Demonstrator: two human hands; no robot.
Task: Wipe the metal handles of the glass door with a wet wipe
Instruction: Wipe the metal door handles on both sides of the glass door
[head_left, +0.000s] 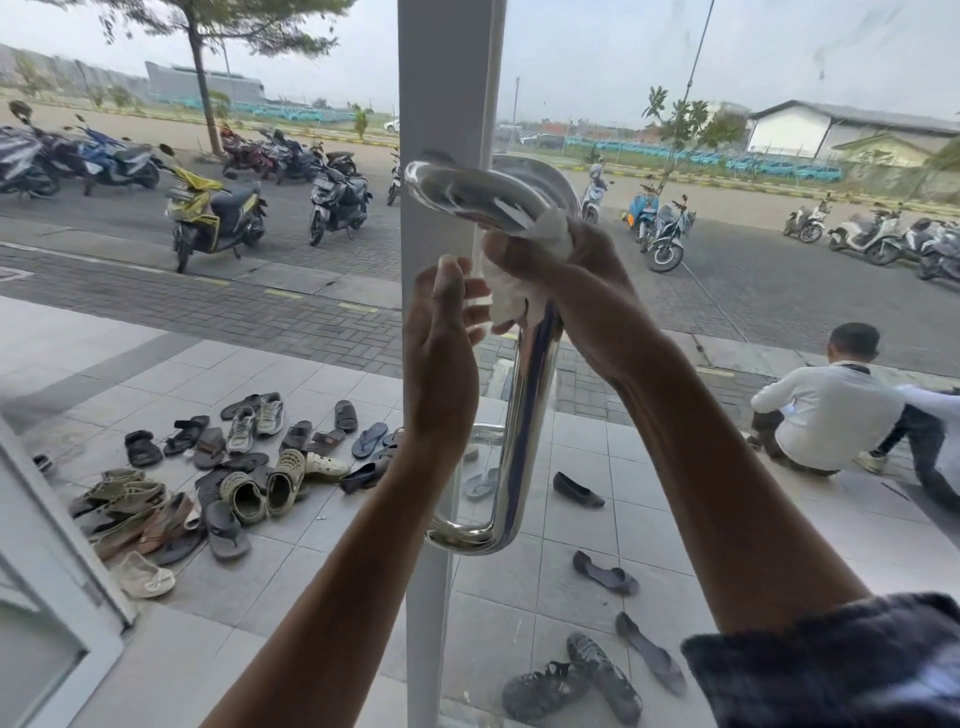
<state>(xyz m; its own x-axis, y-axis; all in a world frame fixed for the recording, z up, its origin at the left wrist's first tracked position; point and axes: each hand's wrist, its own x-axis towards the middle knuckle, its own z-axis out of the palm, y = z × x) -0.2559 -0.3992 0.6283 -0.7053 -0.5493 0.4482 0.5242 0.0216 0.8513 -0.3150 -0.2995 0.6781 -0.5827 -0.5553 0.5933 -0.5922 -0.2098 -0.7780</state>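
We see right hand (582, 270) wrapped round wet wipe (524, 270), pressing it on upper bend of metal handle (530, 395), fixed to glass door (727, 338) beside white frame (441, 104). Left hand (447, 332) loose, fingers straight, just beside wipe, holding nothing. We judge wipe light, limp, damp, best bunched in palm. Handle rigid, polished, likely slippery: we would encircle tube and slide down.

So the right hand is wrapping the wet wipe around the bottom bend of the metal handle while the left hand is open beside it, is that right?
Not quite. In the head view, the right hand wraps the wet wipe around the metal handle near its top bend, not the bottom. The left hand is open beside it.
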